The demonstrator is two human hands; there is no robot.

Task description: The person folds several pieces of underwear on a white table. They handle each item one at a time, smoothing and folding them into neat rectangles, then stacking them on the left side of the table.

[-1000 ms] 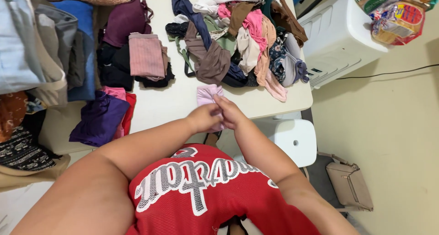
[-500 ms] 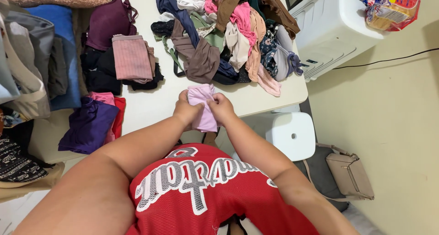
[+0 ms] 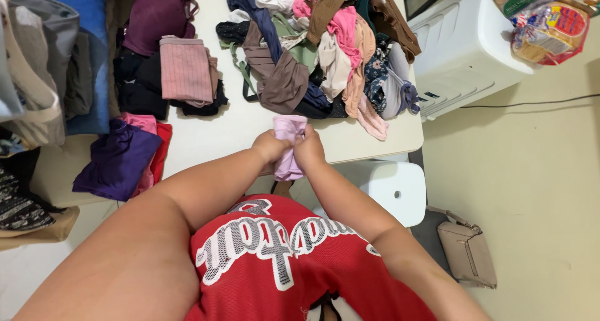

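Right now a small lilac cloth [image 3: 289, 147] sits between both hands at the near edge of the white worktop [image 3: 234, 130], with its top part lying on the worktop and its lower part hanging just over the edge. The left hand [image 3: 270, 147] grips its left side and the right hand [image 3: 309, 150] grips its right side, so the fingers of both hands are closed on the cloth. It looks like the cloth is part way through being folded small, though the hands hide the middle of it, so I cannot tell how many folds it has. I think the folding step is close to its end. The next move calls for pressing the cloth flat and neat, keeping the edges lined up so it does not spring open. Just behind the cloth lies a big messy heap of clothes [image 3: 325, 46] in brown, pink, navy and green, nearly touching it. To the left is a folded pink striped piece [image 3: 184, 70] on top of dark clothes, and nearer the person a purple piece [image 3: 115, 160] lies beside something red. Off the worktop to the right stand a white stool [image 3: 394, 187], a white boxy machine [image 3: 462, 46] and a tan bag [image 3: 465, 252] on the floor.
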